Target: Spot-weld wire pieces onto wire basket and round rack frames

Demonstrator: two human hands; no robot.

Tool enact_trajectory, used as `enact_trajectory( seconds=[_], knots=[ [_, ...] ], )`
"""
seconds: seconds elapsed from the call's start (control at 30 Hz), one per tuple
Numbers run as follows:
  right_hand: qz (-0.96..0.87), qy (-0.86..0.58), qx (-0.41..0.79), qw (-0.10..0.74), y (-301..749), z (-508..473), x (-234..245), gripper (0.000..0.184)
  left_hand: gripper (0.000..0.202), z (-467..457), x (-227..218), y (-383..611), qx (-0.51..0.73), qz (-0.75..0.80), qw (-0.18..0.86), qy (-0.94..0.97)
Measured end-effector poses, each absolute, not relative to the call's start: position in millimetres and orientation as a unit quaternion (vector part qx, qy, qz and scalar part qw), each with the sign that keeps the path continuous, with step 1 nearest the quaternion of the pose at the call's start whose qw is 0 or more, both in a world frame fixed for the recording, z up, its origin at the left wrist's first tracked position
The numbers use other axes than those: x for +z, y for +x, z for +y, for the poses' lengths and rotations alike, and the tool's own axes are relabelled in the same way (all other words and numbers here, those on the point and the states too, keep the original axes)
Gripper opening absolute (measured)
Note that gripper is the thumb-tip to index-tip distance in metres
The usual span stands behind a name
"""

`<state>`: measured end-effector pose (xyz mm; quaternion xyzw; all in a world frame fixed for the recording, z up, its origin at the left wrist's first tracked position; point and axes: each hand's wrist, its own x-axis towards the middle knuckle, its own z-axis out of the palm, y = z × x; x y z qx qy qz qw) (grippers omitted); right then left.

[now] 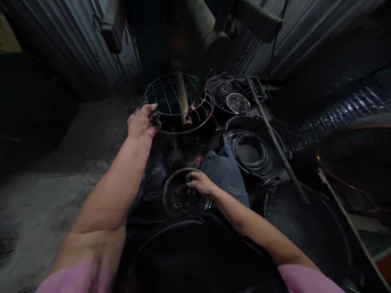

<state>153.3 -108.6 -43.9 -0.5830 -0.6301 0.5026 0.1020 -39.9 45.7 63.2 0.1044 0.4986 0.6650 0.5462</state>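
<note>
My left hand [142,121] grips the near left rim of a round wire cage frame [179,101], which sits around the arms of a welding machine [195,49]. My right hand [200,183] reaches into a small metal bowl [168,191] on my lap, its fingers curled down among several small dark metal pieces [187,203]; what they pinch is hidden. A blue cloth [224,171] lies just right of the bowl.
A dark basin with coiled wire rings [247,148] stands to the right, and behind it a pile of wire frames with a small metal dish [238,101]. A long rod [275,142] slants across. Large dark basins [305,228] sit near right; bare concrete floor [45,195] lies left.
</note>
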Motion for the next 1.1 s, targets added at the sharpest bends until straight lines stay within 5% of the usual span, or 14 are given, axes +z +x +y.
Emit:
enact_trajectory(
  seconds=[0.2,0.47,0.63,1.1],
  knots=[
    [-0.352,-0.509,0.722,0.309,165,-99,-19,0.028,0.03,36,66,-33,0.679,0.49,0.535,0.112],
    [-0.463,-0.488,0.494,0.551,144,-37,54,0.019,0.04,25,67,-20,0.708,0.456,0.521,0.137],
    [-0.507,-0.532,0.38,0.561,127,-15,57,0.017,0.037,19,68,-14,0.73,0.441,0.497,0.161],
    [-0.459,-0.539,0.34,0.619,113,-9,38,0.022,0.039,22,63,-2,0.754,0.416,0.484,0.157]
  ],
)
